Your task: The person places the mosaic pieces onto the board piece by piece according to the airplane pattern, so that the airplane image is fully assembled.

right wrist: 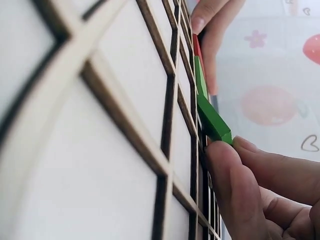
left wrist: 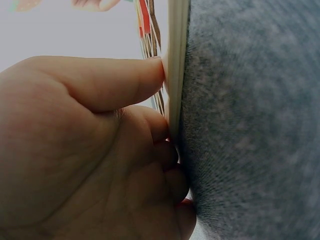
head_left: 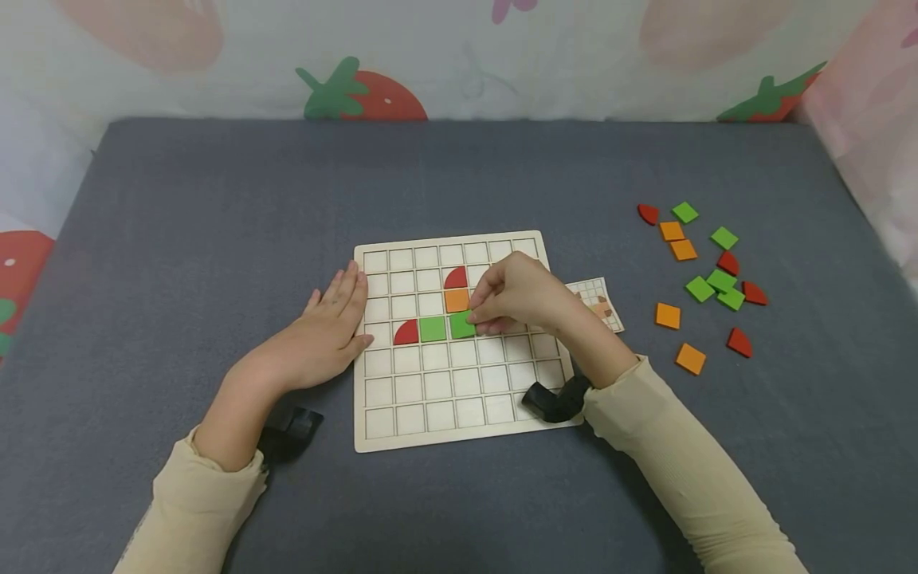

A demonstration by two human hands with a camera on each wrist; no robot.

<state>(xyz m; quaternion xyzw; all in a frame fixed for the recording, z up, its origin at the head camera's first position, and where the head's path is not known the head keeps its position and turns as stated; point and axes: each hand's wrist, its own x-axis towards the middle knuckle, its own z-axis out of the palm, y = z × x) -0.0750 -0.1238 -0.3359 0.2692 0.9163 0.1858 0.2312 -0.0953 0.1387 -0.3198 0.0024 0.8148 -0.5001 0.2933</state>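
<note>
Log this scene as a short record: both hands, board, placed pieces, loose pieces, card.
Left hand: touches the left edge of the board
Right hand: pinches a tilted green square at the grid
Placed pieces: two red quarter-circles, one orange square, one flat green square
Loose pieces, right of board: five green squares, four orange squares, four red pieces
Card: beside the board's right edge, partly hidden by the right arm

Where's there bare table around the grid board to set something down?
The table is bare beyond the board, up to the curtain, and left of the left hand. Another patch lies in front of the board, between the sleeves. Right of the board is crowded: a card by the right hand, then loose red, orange and green pieces.
</note>
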